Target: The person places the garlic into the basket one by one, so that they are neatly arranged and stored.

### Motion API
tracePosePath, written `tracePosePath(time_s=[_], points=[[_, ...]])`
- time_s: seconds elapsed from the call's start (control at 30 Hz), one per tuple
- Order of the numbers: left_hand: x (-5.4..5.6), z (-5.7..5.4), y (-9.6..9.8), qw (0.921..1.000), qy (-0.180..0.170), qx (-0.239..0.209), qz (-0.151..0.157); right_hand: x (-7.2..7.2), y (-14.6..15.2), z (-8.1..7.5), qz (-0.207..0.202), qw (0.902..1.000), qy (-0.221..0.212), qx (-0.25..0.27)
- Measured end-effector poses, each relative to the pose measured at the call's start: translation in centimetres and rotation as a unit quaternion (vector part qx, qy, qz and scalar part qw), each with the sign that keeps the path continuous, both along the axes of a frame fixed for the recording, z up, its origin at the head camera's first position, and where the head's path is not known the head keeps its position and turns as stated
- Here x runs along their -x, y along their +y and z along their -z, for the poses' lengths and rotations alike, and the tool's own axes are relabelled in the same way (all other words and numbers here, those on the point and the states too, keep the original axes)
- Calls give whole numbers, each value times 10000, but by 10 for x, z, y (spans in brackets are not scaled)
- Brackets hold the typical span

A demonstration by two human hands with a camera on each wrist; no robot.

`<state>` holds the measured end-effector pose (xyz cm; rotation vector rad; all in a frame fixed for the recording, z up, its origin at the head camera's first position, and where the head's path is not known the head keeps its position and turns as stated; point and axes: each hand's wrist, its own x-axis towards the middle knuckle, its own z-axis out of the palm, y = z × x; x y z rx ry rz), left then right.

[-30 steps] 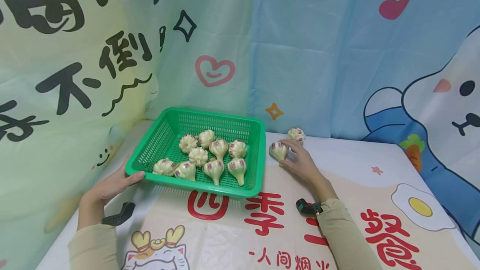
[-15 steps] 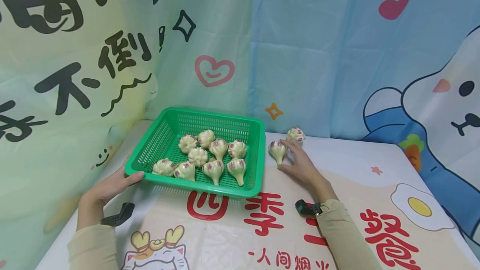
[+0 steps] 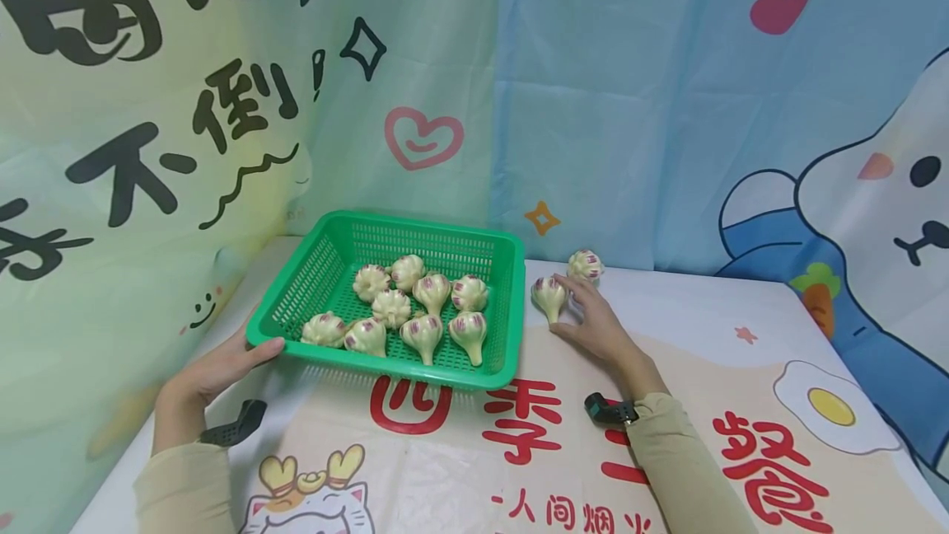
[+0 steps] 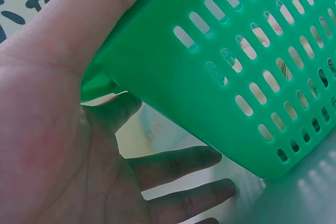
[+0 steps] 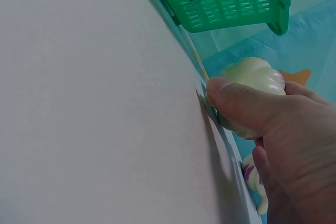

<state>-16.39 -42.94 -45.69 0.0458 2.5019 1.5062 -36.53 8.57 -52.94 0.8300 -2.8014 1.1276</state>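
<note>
My left hand (image 3: pixel 215 369) holds the near left corner of a green plastic basket (image 3: pixel 385 371), thumb over the rim. In the left wrist view the fingers (image 4: pixel 178 166) spread below the rim, beside the slotted wall. Several garlic bulbs (image 3: pixel 391 309), cream with purple streaks, lie inside, some with stems toward me. To the right of the basket, my right hand (image 3: pixel 596 328) holds a garlic bulb (image 3: pixel 549 297) between thumb and fingers, its stem pointing toward me. The right wrist view shows the thumb (image 5: pixel 241 103) across this bulb (image 5: pixel 252 74), with fingers partly hidden behind.
Another garlic bulb (image 3: pixel 586 265) sits behind my right hand, close to the backdrop curtain (image 3: pixel 586 147). A printed cloth (image 3: pixel 430 468) covers the table. Each wrist wears a black device (image 3: pixel 610 410).
The garlic bulb at my right hand has turned slightly, its stem now pointing more directly toward me, and the right thumb has shifted a little. The left hand and basket have stayed put.
</note>
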Motion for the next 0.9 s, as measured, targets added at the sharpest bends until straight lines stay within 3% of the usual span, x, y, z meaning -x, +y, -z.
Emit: tracePosePath(time_s=[0.57, 0.9], points=[[3, 5, -2, 10000, 3, -10, -21, -2, -3, -4, 71, 9998, -77, 167], [1, 3, -1, 10000, 22, 23, -19, -1, -3, -6, 18, 9992, 48, 386]])
